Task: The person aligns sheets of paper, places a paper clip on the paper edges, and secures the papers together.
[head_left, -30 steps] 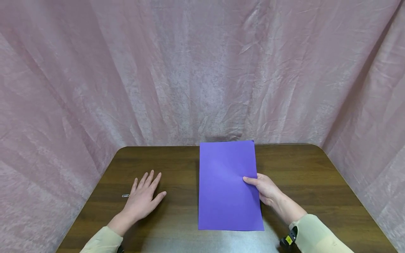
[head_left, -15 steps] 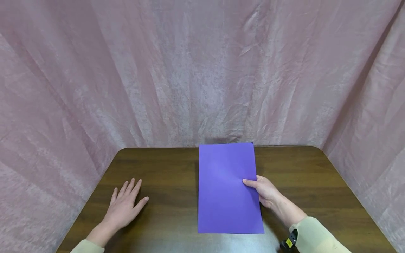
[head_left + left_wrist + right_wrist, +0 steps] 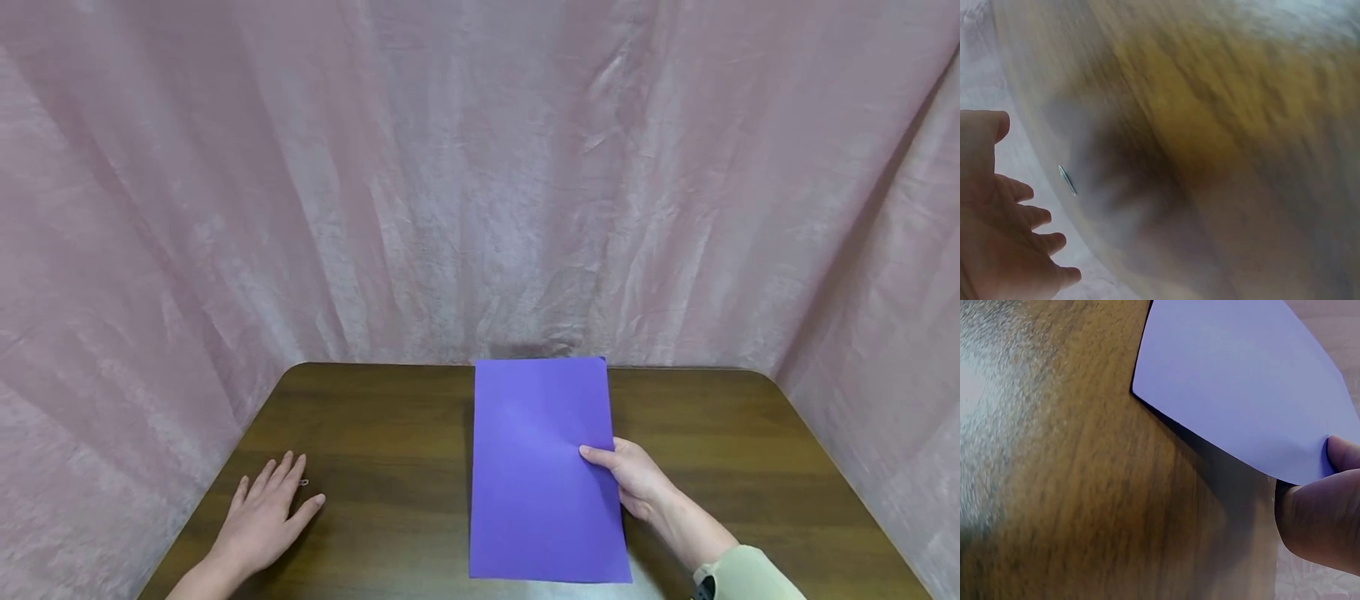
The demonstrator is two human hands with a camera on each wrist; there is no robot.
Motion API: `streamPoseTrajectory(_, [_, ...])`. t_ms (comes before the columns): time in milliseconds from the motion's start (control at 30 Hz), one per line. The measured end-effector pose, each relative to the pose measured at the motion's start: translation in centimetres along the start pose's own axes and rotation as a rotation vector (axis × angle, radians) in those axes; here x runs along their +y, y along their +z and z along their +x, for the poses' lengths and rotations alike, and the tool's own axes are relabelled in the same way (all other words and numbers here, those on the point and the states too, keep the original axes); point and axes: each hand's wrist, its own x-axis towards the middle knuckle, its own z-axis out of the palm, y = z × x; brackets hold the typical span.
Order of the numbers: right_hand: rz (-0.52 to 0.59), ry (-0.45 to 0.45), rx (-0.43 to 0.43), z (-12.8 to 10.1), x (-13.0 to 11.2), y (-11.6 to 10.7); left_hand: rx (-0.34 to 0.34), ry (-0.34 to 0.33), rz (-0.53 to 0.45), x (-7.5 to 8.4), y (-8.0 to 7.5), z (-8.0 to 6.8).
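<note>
In the head view my right hand (image 3: 641, 481) pinches the right edge of an upright-lying purple sheet of paper (image 3: 543, 517), thumb on top and fingers hidden underneath. A sliver of a darker layer shows at its far right corner. The right wrist view has the paper's (image 3: 1229, 381) near edge raised over the wood, with a shadow below. My left hand (image 3: 258, 521) is spread with extended fingers over the table's left side. Just past its index finger shows a small paper clip (image 3: 303, 482), partly hidden; the left wrist view shows the clip (image 3: 1067, 180) away from the fingertips.
The brown wooden table (image 3: 375, 442) has rounded far corners. Pink velvet curtains (image 3: 450, 208) hang behind it and along both sides.
My left hand has moved left and nearer to me, passing over the paper clip, which now shows on the hand's right side. The right hand keeps its hold on the paper. The head view has tilted slightly up.
</note>
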Motion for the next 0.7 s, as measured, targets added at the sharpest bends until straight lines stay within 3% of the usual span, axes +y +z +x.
streamPoseTrajectory(700, [0.012, -0.001, 0.002, -0.08, 0.18, -0.11, -0.106, -0.038, 0.026, -1.07, 0.64, -0.96])
